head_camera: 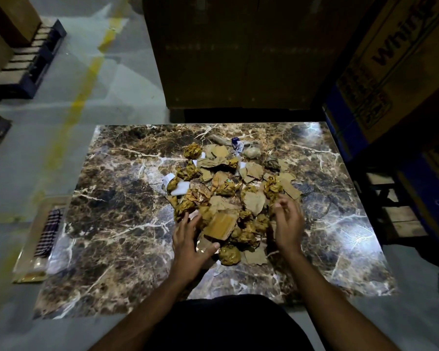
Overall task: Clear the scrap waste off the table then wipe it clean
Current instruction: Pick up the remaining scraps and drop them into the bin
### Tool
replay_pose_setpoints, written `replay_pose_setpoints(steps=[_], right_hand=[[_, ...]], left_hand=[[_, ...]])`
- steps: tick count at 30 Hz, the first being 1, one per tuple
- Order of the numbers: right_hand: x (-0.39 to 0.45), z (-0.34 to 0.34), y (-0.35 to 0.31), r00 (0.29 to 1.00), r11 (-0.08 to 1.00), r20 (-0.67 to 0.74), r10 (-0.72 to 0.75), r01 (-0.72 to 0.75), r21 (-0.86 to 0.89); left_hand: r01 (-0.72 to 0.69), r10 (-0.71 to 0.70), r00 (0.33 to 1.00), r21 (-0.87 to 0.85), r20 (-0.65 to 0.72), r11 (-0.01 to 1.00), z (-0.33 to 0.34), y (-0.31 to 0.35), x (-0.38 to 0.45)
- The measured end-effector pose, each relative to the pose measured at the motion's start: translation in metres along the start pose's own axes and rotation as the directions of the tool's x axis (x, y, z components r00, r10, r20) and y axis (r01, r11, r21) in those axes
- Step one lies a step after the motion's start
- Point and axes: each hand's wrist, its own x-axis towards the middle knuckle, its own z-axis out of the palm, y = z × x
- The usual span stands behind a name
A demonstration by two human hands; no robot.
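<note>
Scrap waste [228,188] lay heaped mid-bench, a spread of torn cardboard bits, crumpled yellow-brown wads & a few white paper scraps, running from the person's near side out toward the far edge of the marbled bench [117,224]. Long axis of the heap went roughly away from the person, w/ the thickest clump at the near end.

Left hand [190,239] sat at the near-left edge of the heap, fingers spread, thumb out toward a flat cardboard piece [221,225]; it touched or nearly touched the scraps but had nothing gripped, as far as I could tell. Right hand [288,219] hovered at the near-right edge, fingers loosely curled & blurred, holding nothing I could see. So the heap lay between the two hands & ahead of them, both about equally near.

Looked to me like a two-sided scoop was being set up: hands would need to close inward. A checked cloth [48,229] lay off the bench's left side, prob. for the wipe, not yet touched.
</note>
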Motion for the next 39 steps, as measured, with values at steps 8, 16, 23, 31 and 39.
replay_pose_setpoints(steps=[8, 16, 23, 31, 39], right_hand=[[-0.041, 0.015, 0.033, 0.985, 0.996, 0.146, 0.089, -0.091, 0.011], [-0.059, 0.052, 0.001, 0.952, 0.981, 0.306, -0.021, -0.039, 0.188], [-0.045, 0.058, -0.026, 0.922, 0.913, 0.384, 0.049, -0.197, 0.357], [-0.04, 0.048, -0.064, 0.95, 0.825, 0.31, 0.033, -0.201, 0.529], [-0.034, 0.045, -0.085, 0.959, 0.8, 0.281, -0.02, -0.154, 0.579]], left_hand=[[0.109, -0.129, 0.991, -0.332, -0.039, 0.937, 0.017, 0.035, 0.011], [0.08, -0.091, 0.996, -0.313, -0.02, 0.947, 0.045, 0.064, 0.02], [0.086, -0.193, 0.971, -0.55, -0.141, 0.83, 0.047, 0.09, 0.025], [0.002, -0.198, 0.955, -0.666, -0.22, 0.746, 0.029, 0.134, 0.029], [-0.093, -0.208, 0.925, -0.719, -0.319, 0.689, 0.018, 0.153, 0.039]])
